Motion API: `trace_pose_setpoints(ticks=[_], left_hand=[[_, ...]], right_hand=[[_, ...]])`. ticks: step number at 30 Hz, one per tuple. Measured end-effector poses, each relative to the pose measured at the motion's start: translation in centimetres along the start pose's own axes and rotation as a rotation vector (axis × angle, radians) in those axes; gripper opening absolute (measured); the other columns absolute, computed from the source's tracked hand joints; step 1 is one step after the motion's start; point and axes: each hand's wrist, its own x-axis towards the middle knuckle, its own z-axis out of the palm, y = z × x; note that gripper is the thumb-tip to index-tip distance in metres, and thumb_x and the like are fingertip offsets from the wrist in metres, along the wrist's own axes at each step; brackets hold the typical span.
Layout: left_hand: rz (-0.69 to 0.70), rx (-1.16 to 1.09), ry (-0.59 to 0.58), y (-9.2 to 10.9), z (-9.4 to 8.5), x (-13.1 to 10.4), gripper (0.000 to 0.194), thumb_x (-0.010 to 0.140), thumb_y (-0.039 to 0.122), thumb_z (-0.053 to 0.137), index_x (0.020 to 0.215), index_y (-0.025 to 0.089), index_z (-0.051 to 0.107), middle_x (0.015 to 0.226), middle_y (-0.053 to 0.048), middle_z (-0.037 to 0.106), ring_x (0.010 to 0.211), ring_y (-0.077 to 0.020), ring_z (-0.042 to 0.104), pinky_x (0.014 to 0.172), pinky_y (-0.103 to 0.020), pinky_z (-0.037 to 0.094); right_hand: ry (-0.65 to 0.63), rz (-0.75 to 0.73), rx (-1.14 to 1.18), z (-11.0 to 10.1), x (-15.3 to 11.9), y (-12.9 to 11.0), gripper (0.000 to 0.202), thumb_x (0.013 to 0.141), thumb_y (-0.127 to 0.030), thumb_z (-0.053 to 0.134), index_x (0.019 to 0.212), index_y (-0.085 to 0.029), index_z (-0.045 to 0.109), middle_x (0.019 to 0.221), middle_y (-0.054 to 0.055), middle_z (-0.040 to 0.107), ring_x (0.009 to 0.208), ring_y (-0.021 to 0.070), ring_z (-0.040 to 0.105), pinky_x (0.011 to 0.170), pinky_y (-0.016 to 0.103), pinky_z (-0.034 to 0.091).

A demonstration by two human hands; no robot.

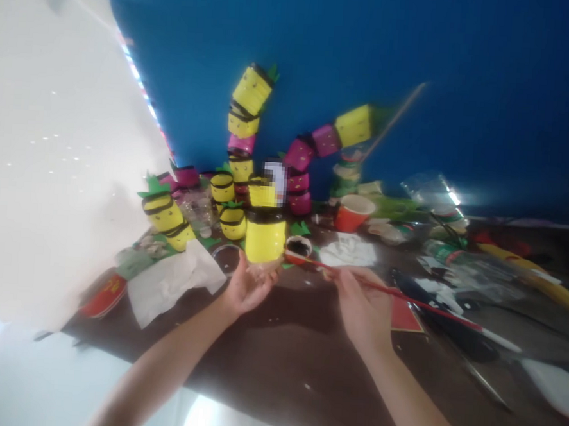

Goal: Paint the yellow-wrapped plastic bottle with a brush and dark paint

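Forearms (402, 381); brush (428, 305); blurred lettering (113, 285) on cup (100, 302)

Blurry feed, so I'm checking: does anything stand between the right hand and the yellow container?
Apart from the red stick held in the right hand, nothing visible blocks the way to the yellow container in the left hand. The small dark-filled cup stands beside it, near the stick's far end.
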Motion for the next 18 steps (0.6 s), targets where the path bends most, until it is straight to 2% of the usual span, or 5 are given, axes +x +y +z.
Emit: trace_pose_setpoints(ticks=[4,7,11,14,18], left_hand=[[-0.031,-0.024,-0.017,0.4,-0.2,-0.1,0.075,0.088,0.062,0.03,0.13,0.001,0.043,0.074,-0.009,0.056,0.055,-0.0091,0.054,0.05,-0.014,0.05],[-0.032,-0.017,-0.023,0.4,-0.3,-0.1,0.072,0.087,0.06,0.035,0.129,0.001,0.044,0.073,-0.009,0.056,0.054,-0.009,0.054,0.05,-0.014,0.05],[0.027,0.004,-0.016,0.1,-0.2,-0.1,0.061,0.088,0.053,0.042,0.125,0.006,0.048,0.081,-0.012,0.059,0.056,-0.0088,0.053,0.048,-0.014,0.049],[0.046,0.012,-0.004,0.1,0.0,-0.1,0.055,0.088,0.051,0.042,0.123,0.009,0.049,0.083,-0.011,0.06,0.057,-0.0091,0.053,0.046,-0.014,0.047],[0.004,-0.018,0.006,0.3,0.1,-0.1,0.067,0.088,0.058,0.036,0.13,0.006,0.043,0.083,-0.012,0.059,0.058,-0.0092,0.055,0.046,-0.013,0.048]], right_hand=[[0.058,-0.022,0.037,-0.3,0.5,-0.1,0.011,0.072,-0.033,0.073,0.074,-0.024,0.068,0.069,-0.001,0.069,0.065,0.0145,0.065,0.069,0.031,0.054],[-0.028,0.018,0.114,0.0,0.4,-0.8,0.012,0.07,-0.035,0.073,0.07,-0.025,0.068,0.067,-0.001,0.069,0.063,0.0151,0.065,0.064,0.031,0.054],[-0.097,0.037,0.091,0.2,0.0,-0.7,0.012,0.071,-0.036,0.072,0.072,-0.025,0.068,0.067,0.0,0.069,0.062,0.0161,0.065,0.062,0.033,0.054],[-0.058,0.011,-0.001,-0.2,0.0,0.2,0.011,0.074,-0.034,0.071,0.076,-0.024,0.068,0.07,0.0,0.07,0.065,0.0162,0.066,0.068,0.034,0.055],[0.015,-0.001,-0.019,-0.6,0.4,0.5,0.009,0.074,-0.032,0.071,0.076,-0.024,0.068,0.07,0.0,0.069,0.067,0.0148,0.065,0.07,0.032,0.053]])
